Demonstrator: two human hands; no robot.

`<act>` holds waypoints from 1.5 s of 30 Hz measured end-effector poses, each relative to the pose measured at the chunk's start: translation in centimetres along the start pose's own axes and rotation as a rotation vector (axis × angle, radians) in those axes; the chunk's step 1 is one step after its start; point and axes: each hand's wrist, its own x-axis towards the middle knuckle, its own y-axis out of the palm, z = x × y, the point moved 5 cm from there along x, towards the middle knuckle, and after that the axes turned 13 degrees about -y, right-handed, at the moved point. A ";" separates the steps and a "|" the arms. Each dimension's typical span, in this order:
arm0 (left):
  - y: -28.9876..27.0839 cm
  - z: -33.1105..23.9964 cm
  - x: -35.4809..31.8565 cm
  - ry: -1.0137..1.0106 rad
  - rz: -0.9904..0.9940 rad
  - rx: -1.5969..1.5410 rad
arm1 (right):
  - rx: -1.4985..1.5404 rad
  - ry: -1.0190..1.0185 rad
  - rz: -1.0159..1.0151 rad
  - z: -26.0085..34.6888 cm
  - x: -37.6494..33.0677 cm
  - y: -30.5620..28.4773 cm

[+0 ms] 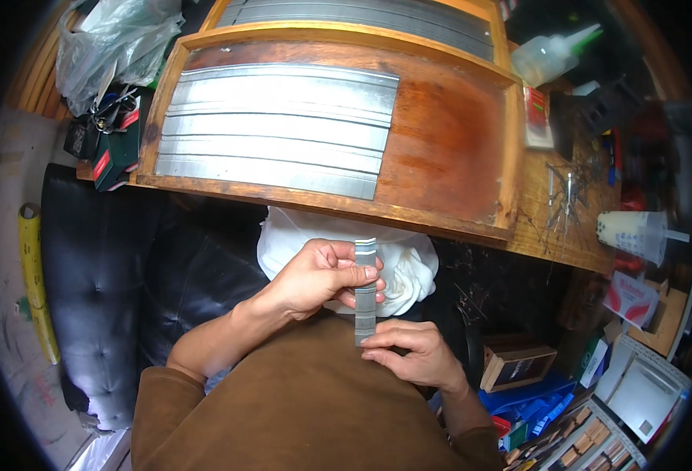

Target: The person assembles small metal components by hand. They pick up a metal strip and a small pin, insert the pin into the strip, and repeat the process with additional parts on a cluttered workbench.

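Observation:
A narrow stack of thin grey metal pieces (pixel 365 308) stands upright in front of my chest. Around its upper half my left hand (pixel 321 276) is closed, thumb lying across the front. My right hand (pixel 418 353) pinches the bottom end between thumb and fingers. Beyond my hands lies a wooden tray (pixel 448 213) with a raised rim. Rows of similar shiny metal pieces (pixel 271 125) fill its left and middle part, while reddish-brown wood shows at its right. Bunched white cloth (pixel 410 276) sits just behind my left hand.
A second tray (pixel 361 14) with grey pieces adjoins at the back. Top left are a plastic bag (pixel 114 51) and dark boxes (pixel 118 149). Rightward stand a squeeze bottle (pixel 554 56), thin metal tools (pixel 569 196), a drink cup (pixel 632 235) and a small wooden box (pixel 518 367).

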 end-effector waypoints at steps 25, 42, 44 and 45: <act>0.0 -3.2 0.5 0.057 -0.011 0.242 | -0.080 -0.088 -0.304 -2.7 0.7 3.5; -0.6 0.4 0.0 0.055 0.010 0.229 | -0.093 -0.043 -0.309 -3.2 0.6 3.6; -0.5 0.4 -0.1 0.065 0.000 0.231 | -0.090 -0.052 -0.291 -2.8 0.7 3.5; -0.5 0.4 -0.1 0.070 -0.004 0.222 | -0.088 -0.039 -0.292 -2.9 0.7 3.5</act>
